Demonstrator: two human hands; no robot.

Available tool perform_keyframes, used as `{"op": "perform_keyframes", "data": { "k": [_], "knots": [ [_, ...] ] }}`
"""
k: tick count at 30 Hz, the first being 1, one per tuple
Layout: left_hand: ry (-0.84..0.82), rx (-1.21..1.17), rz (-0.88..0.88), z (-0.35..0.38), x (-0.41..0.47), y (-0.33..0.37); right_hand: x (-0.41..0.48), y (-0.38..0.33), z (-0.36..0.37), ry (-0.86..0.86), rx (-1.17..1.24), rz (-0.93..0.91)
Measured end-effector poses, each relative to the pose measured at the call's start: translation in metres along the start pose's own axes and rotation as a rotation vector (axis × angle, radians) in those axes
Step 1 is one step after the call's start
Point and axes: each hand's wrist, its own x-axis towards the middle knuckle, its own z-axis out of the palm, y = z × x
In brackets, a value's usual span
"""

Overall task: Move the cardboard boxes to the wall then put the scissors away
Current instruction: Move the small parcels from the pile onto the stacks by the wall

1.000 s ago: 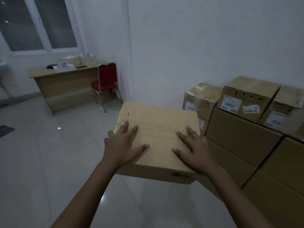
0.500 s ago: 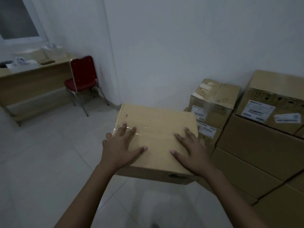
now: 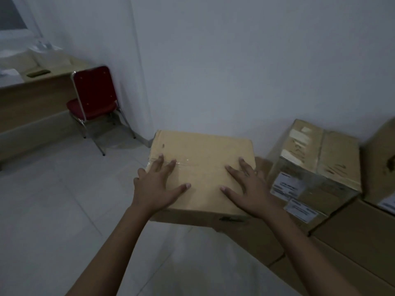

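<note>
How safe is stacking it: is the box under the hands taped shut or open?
Shut: the box has flat top flaps with clear tape along the seam.

The pale tiled floor (image 3: 53, 210) carried a red chair (image 3: 94, 97) on metal legs at ten o'clock, close to the corner of the wall (image 3: 235, 71). Just beside the chair, at nine o'clock, stood a wooden counter (image 3: 32, 103). On the counter lay a dark flat object (image 3: 38, 73) and white papers (image 3: 8, 74), both too blurred to name. At four o'clock, stacked cardboard boxes (image 3: 352, 242) stood on the floor along the wall. Whether the centre box (image 3: 201, 159) touched the floor could not be told.
</note>
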Motion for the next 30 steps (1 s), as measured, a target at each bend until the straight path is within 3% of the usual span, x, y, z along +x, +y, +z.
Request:
{"op": "perform_keyframes", "data": {
  "k": [12, 21, 30],
  "knots": [
    [-0.167, 0.039, 0.125, 0.021, 0.222, -0.09, 0.189, -0.023, 0.076, 0.007, -0.027, 0.17],
    [-0.273, 0.077, 0.251, 0.067, 0.333, -0.093, 0.266, 0.012, 0.118, 0.064, -0.011, 0.317],
    [-0.503, 0.073, 0.319, 0.159, 0.434, -0.073, 0.328, 0.083, 0.147, -0.051, 0.028, 0.496]
  ]
}}
